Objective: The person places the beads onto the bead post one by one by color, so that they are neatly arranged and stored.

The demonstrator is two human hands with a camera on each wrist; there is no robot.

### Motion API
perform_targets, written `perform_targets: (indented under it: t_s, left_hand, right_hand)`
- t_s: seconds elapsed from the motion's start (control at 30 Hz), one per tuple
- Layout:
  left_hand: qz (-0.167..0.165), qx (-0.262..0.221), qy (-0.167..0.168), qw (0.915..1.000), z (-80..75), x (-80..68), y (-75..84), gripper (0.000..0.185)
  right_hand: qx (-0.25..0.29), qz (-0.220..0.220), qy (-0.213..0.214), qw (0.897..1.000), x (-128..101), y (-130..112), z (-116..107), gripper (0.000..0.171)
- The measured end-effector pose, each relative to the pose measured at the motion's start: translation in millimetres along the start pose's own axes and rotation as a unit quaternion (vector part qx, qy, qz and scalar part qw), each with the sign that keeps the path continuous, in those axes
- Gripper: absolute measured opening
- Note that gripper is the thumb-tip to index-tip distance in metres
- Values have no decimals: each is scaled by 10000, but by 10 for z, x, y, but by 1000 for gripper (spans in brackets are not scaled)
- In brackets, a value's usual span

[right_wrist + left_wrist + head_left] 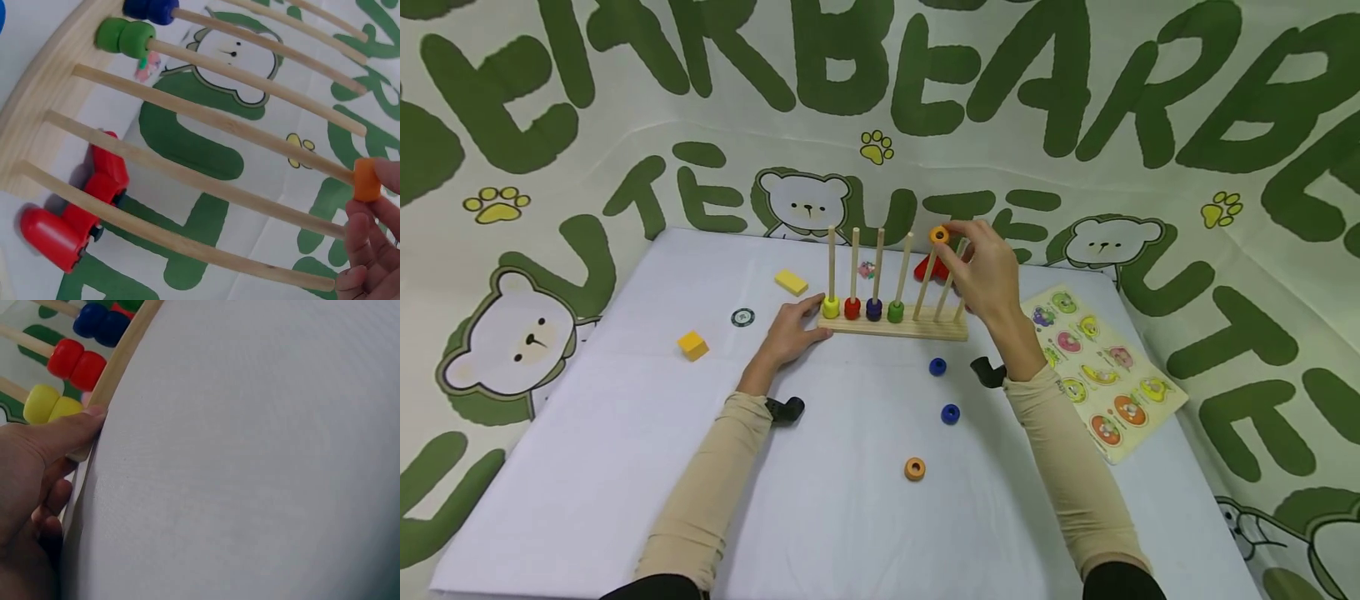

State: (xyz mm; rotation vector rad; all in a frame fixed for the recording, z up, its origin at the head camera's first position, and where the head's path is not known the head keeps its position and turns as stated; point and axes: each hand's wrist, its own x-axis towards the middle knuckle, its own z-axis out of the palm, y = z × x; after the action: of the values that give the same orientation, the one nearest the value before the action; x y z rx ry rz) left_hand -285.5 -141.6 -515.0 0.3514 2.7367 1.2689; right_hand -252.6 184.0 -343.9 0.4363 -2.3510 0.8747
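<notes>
A wooden peg stand (pixel 892 327) with several upright pegs stands towards the back of the table. Pairs of yellow beads (pixel 51 406), red beads (pixel 76 365), dark blue beads (pixel 102 325) and green beads (pixel 125 37) sit low on its first pegs. My left hand (pixel 792 332) grips the base's left end, thumb along the front edge. Between thumb and fingers, my right hand (pixel 987 271) pinches an orange bead (pixel 367 179) at the tip of the fifth peg (pixel 219 122). The last two pegs carry no beads.
Two blue beads (pixel 937 367) and an orange bead (pixel 914 469) lie in front of the stand. At left are a yellow-orange cube (pixel 692 345), a yellow block (pixel 792 282) and a round chip (pixel 742 317). A red toy (pixel 84 206) sits behind; a fruit picture board (pixel 1138 387) lies right.
</notes>
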Motion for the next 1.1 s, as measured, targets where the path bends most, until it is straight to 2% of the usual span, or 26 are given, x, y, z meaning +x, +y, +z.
perform_targets:
  t_s: [0.43, 0.6, 0.73, 0.83, 0.9, 0.97, 1.0, 1.1]
  left_hand:
    - [-62, -45, -8, 10000, 0, -36, 43, 76]
    - [-59, -42, -15, 10000, 30, -30, 71, 76]
    - [-63, -1, -77, 10000, 47, -28, 80, 76]
    - [-108, 40, -76, 9999, 35, -39, 70, 76]
    - [-115, 56, -58, 9999, 23, -45, 53, 76]
    - [-70, 67, -31, 9999, 10, -43, 38, 76]
    - [-42, 57, -22, 10000, 4, -40, 32, 76]
    - [-30, 46, -28, 10000, -21, -38, 32, 76]
  right_hand:
    - [-335, 522, -407, 9972, -5, 15, 59, 37]
    - [-203, 405, -190, 9988, -66, 35, 30, 39]
    - [300, 118, -79, 9994, -269, -29, -40, 36]
    - [620, -16, -654, 9959, -581, -125, -79, 34]
    - [699, -36, -1421, 9874, -841, -179, -99, 31]
    - [586, -113, -2371, 9697, -1101, -208, -111, 29]
    - [523, -126, -2869, 9564, -1224, -215, -117, 30]
    - [418, -147, -4212, 9059, -1549, -207, -115, 38]
